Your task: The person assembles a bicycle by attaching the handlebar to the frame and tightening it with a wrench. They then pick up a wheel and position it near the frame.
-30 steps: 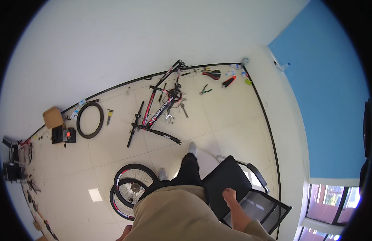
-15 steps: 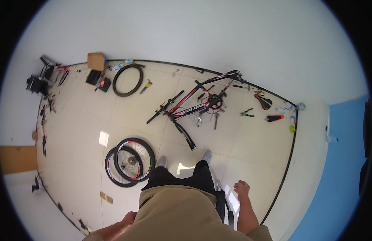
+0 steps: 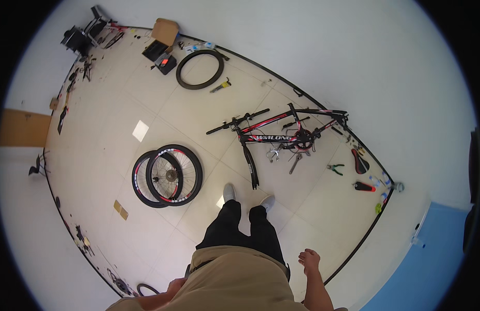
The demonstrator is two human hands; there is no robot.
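Your right hand (image 3: 309, 259) hangs in the air out beside your hip, released, its fingers loosely curled; your left hand (image 3: 176, 286) is down by your waist, partly hidden by your tan shirt (image 3: 240, 277), so you cannot tell there whether it is clenched or grasping something. In front of your shoes lies the black, red and white bicycle frame (image 3: 273, 138), flat on the tiled floor (image 3: 312, 228), with its handlebar (image 3: 237, 122) at the left end, its fork (image 3: 251, 168) pointing toward you and its crankset (image 3: 303, 139) toward the right. To your left, two bicycle wheels (image 3: 198, 173) lie overlapping, the right one across the left. A wrench (image 3: 295, 164) lies just beside the frame on your side, with green-handled pliers (image 3: 337, 169) and a black-and-red saddle (image 3: 360, 161) farther right. Beyond the wheels, a loose tire (image 3: 180, 72) rests near an opened cardboard box (image 3: 166, 32).
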